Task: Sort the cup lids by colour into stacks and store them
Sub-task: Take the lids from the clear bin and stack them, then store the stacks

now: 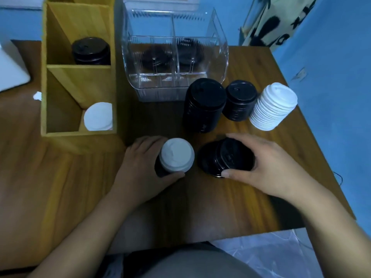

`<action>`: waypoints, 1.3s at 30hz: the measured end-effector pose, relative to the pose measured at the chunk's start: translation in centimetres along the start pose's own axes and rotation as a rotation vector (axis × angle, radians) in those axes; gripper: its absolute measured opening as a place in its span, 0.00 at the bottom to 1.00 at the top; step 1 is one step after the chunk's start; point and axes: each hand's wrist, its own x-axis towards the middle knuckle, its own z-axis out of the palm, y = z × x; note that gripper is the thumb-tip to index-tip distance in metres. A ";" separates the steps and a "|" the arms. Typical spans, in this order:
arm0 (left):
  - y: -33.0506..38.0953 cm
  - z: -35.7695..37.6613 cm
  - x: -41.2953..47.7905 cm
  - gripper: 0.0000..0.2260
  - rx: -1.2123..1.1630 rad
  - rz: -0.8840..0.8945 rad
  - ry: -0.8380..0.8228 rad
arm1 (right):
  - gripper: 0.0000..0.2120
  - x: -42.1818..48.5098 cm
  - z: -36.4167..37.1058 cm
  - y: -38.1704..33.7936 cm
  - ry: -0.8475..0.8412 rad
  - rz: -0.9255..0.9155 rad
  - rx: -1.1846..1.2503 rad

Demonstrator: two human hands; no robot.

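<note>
On the wooden table [60, 177] in front of you, the yellow box [80, 23] stands at the far left, with black lids [91, 51] in its far compartment and white lids [98, 116] in its near one. The clear bin [222, 53] sits at the far middle; dark lids blur behind its ribbed walls. Just near and right of it stand a tall black stack [202, 107], a shorter black stack [240, 101] and a leaning white stack [273, 107], side by side. Nearer you, your left hand [140, 167] curls fingers and thumb round a short stack [176, 155], white lid on top, dark lids beneath. Just right of it, your right hand [265, 167] grips a tilted black pile [224, 157], thumb at its near edge and fingers over its far side.
</note>
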 end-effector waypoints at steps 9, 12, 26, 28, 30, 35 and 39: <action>0.4 -0.4 0.1 0.41 0.017 0.005 0.008 | 0.45 -3.5 0.1 4.5 0.071 0.179 -0.063; 0.5 -0.5 0.1 0.41 0.008 -0.009 0.003 | 0.46 -3.7 0.6 5.5 0.071 0.190 -0.135; 2.8 -2.4 2.5 0.49 -0.151 -0.103 -0.034 | 0.34 -3.1 -4.1 4.7 0.134 0.029 0.104; 3.5 -2.6 4.3 0.47 -0.197 -0.112 -0.009 | 0.32 -1.0 -5.3 2.9 0.194 -0.022 0.111; 4.2 -2.4 6.1 0.44 -0.251 -0.101 0.030 | 0.32 1.8 -6.1 0.8 0.236 -0.088 0.068; 4.9 -1.2 10.1 0.46 -0.436 -0.114 0.010 | 0.31 8.9 -6.3 -3.6 0.229 -0.136 -0.061; 5.0 -0.5 11.1 0.40 -0.528 -0.071 0.030 | 0.32 11.5 -5.5 -4.6 0.190 -0.116 -0.118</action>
